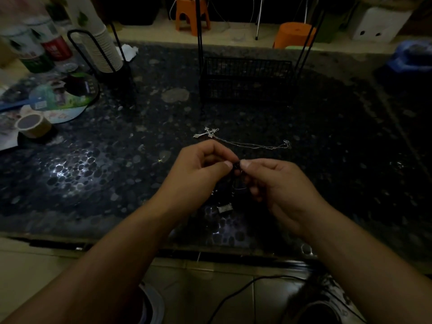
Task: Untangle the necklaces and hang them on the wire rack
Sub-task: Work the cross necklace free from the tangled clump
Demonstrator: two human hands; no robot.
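Far left, two tea tins (35,47) stood at the table's edge, their printing too blurred to read. In front of them lay a round printed hand fan (58,99) with a blue handle, and a roll of tape (32,125) sat just beside it. Next along, a stack of paper cups (102,47) leaned in a black wire holder, a crumpled tissue (129,51) just behind it.

Centre stage, the dark pebble-patterned table (117,160) carried the black wire rack (245,80), basket low and thin uprights climbing out of view (nothing hung on the part that showed). Before it the silver cross necklace (211,132) lay flat, its chain trailing off to the right, well apart from the rack and just beyond the hands.

Then the action: the left hand (198,167) had its fingers curled, thumb and forefinger pinching the dark necklace (236,166). The right hand (278,183) pinched the same dark knot from the other side, thumbs nearly touching. Below the hands the strand dropped to a small rectangular silver pendant (225,208) near the table's front edge.

Beyond the table, two orange stools (191,12) stood on the floor, and far right, a blue bowl (411,57).
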